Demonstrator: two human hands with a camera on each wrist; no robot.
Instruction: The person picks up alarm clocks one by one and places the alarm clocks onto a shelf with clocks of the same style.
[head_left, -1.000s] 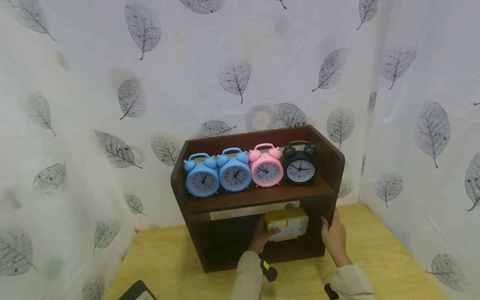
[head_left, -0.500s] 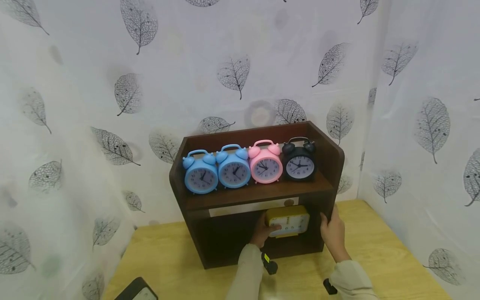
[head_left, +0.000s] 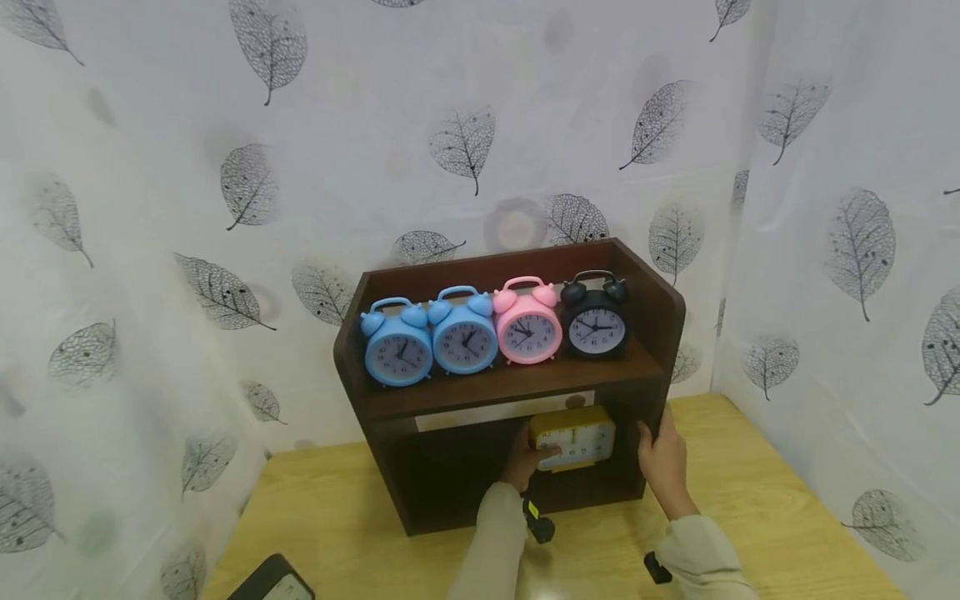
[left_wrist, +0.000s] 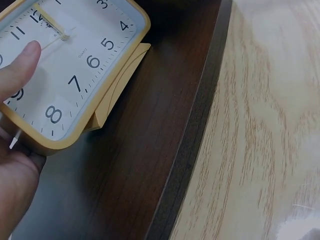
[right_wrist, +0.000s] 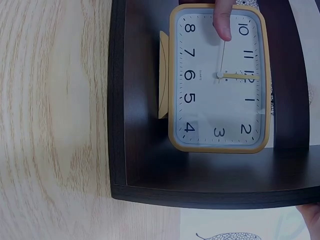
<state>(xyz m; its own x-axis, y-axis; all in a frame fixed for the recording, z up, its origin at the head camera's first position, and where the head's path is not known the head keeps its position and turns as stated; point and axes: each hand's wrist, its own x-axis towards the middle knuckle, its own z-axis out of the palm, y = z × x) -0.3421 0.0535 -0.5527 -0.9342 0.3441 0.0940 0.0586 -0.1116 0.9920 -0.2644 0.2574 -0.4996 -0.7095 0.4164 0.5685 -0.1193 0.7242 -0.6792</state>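
Observation:
My left hand holds the left end of a yellow rectangular table clock inside the lower compartment of a dark brown wooden shelf. In the left wrist view its thumb lies across the white dial; the other fingers are mostly hidden behind the case. The clock faces the front, with its foot flap close over the bottom board. My right hand grips the front edge of the shelf's right side panel, thumb on the inner side and fingers round the outside.
Along the upper shelf stand two blue twin-bell alarm clocks, a pink one and a black one. A dark object with a pale face lies at the front left of the wooden table. Leaf-printed curtains surround it.
The head view has tipped slightly, so the scene sits a little higher and further left. Both hands keep their hold, and the yellow clock stays in about the same place in the compartment.

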